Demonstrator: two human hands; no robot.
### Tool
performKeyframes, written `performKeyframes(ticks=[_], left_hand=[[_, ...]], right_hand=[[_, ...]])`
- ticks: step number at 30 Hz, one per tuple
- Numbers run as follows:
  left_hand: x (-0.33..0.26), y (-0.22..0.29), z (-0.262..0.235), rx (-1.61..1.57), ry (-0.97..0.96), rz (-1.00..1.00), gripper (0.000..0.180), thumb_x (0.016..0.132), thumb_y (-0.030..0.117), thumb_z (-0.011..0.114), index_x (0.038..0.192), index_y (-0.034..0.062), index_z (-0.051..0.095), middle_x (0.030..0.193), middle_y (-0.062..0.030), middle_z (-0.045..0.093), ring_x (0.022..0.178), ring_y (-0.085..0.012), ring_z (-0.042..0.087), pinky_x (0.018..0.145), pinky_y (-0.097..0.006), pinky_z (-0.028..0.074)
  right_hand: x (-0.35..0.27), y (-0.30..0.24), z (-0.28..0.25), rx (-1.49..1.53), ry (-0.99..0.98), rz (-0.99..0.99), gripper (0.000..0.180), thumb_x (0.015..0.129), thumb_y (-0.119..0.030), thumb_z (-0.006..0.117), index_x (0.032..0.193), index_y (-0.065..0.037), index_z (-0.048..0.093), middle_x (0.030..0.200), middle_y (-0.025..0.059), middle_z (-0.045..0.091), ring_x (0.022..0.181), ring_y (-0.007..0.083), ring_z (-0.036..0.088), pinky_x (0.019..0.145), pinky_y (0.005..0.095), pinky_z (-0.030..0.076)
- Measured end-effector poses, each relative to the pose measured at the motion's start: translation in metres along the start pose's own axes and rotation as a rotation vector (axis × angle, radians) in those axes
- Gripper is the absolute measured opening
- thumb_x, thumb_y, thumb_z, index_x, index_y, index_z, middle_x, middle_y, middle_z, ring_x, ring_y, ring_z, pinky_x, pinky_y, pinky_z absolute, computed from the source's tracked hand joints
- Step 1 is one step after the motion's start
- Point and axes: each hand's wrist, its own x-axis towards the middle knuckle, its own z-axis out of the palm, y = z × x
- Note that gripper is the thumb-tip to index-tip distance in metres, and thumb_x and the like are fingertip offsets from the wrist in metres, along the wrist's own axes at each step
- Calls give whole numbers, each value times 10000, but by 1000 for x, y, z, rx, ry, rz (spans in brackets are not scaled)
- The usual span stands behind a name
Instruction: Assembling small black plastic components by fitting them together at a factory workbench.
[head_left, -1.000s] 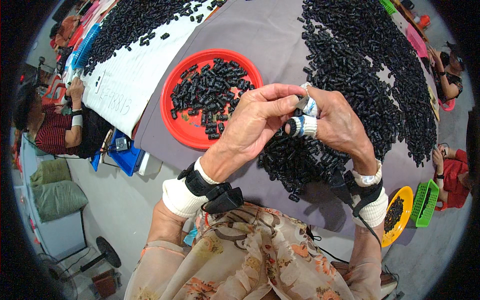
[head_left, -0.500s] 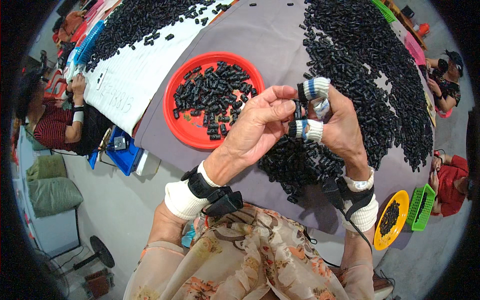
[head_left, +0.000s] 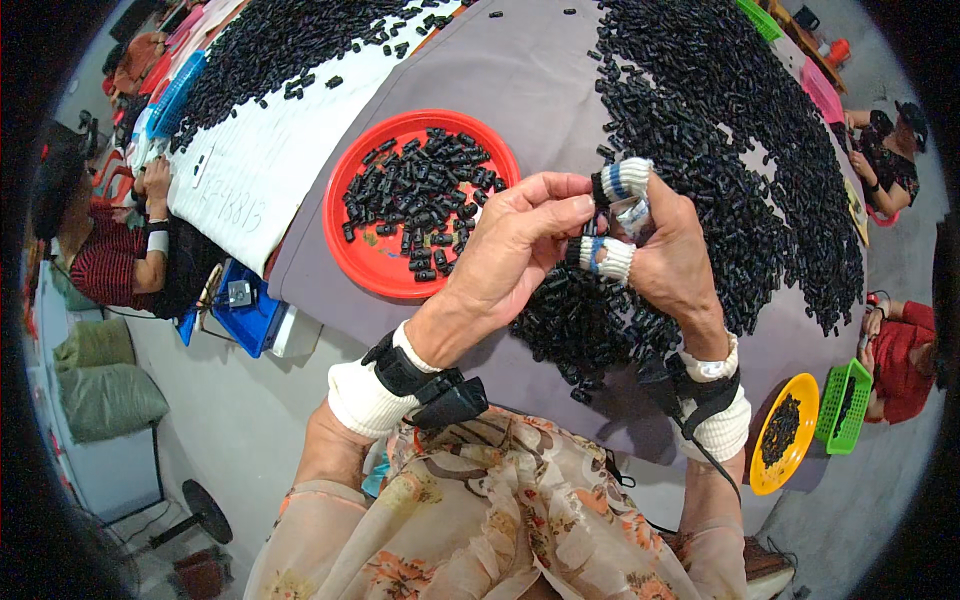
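My left hand (head_left: 500, 255) is closed in a pinch, thumb against forefinger, over the heap's near edge. It meets my right hand (head_left: 675, 250), whose fingers curl in from the right with white-and-blue knitted covers on the thumb and a finger. Between the fingertips is a small black plastic part (head_left: 588, 226), mostly hidden by them. Just left of my hands a red round tray (head_left: 335, 235) carries many small black plastic pieces (head_left: 420, 190). Under and beyond my right hand spreads a big heap of similar black pieces (head_left: 720, 130).
A grey cloth (head_left: 500, 70) covers the table. Another black heap (head_left: 290, 50) lies on a white sheet (head_left: 240, 180) at far left. To the right stand a yellow tray (head_left: 805, 440) and a green basket (head_left: 848, 425). People sit at left (head_left: 130, 250) and right (head_left: 905, 350).
The whole view has shifted slightly. My hands stay together at the same small part, with only slight movement of the fingers.
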Motion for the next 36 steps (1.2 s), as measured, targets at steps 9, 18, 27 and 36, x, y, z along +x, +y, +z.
performKeyframes(ticks=[9, 18, 27, 36], left_hand=[[-5, 1, -11, -48, -69, 35, 261, 849, 82, 547, 1094, -8, 526, 924, -65, 592, 861, -130, 572, 791, -275, 471], [-6, 4, -9, -2, -83, 29, 243, 843, 95, 559, 1063, -7, 547, 919, -45, 600, 829, -109, 570, 769, -272, 476], [-4, 3, -10, 30, -49, 18, 243, 840, 99, 561, 1057, -11, 548, 937, -59, 603, 834, -118, 578, 777, -278, 478], [-4, 3, -11, 58, -32, 10, 233, 830, 92, 574, 1039, -10, 560, 936, -63, 607, 832, -113, 579, 763, -261, 478]], right_hand=[[8, -4, -4, -109, -56, 42, 366, 587, -184, 774, 799, -9, 533, 603, 32, 544, 523, 91, 479, 477, 256, 386], [17, -7, -5, -201, -209, 36, 366, 595, -257, 748, 744, 1, 536, 580, 104, 535, 512, 192, 513, 514, 333, 405], [17, -8, -6, -243, -232, 11, 347, 624, -256, 729, 732, 5, 527, 585, 143, 535, 513, 283, 529, 514, 353, 411], [15, 0, -3, -199, -234, 19, 328, 655, -245, 716, 744, 8, 528, 570, 140, 529, 485, 262, 504, 505, 346, 405]])
